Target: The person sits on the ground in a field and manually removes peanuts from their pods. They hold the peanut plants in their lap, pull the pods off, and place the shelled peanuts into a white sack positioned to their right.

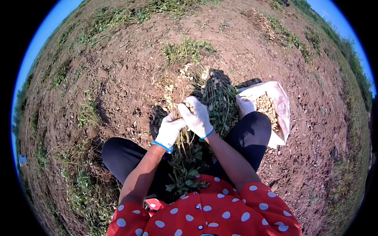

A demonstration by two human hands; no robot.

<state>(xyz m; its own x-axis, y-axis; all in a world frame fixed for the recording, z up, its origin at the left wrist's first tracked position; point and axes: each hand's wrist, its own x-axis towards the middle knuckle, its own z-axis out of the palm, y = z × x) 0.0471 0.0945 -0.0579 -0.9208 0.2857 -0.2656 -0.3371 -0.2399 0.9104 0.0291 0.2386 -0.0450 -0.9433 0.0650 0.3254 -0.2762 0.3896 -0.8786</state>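
Both my hands wear white knit gloves with blue cuffs and meet in front of my bent knees. My left hand (170,131) is closed around the stems of a peanut plant (184,141), just below its roots. The plant's leafy end hangs down towards my lap. Pale pods (169,93) cling to the roots beyond my fingers. Against the left one, my right hand (197,116) curls its fingers over a few peanut pods (190,108); whether these are still attached is hidden. More pulled peanut plants (220,107) lie in shadow just right of my hands.
By my right knee stands an open white woven sack (280,97) holding loose peanuts (265,106). Heaped plants (85,188) lie to my left. A leafy bunch (189,50) is ahead on the brown soil (127,65). Farther right is a row of plants with pods (265,25).
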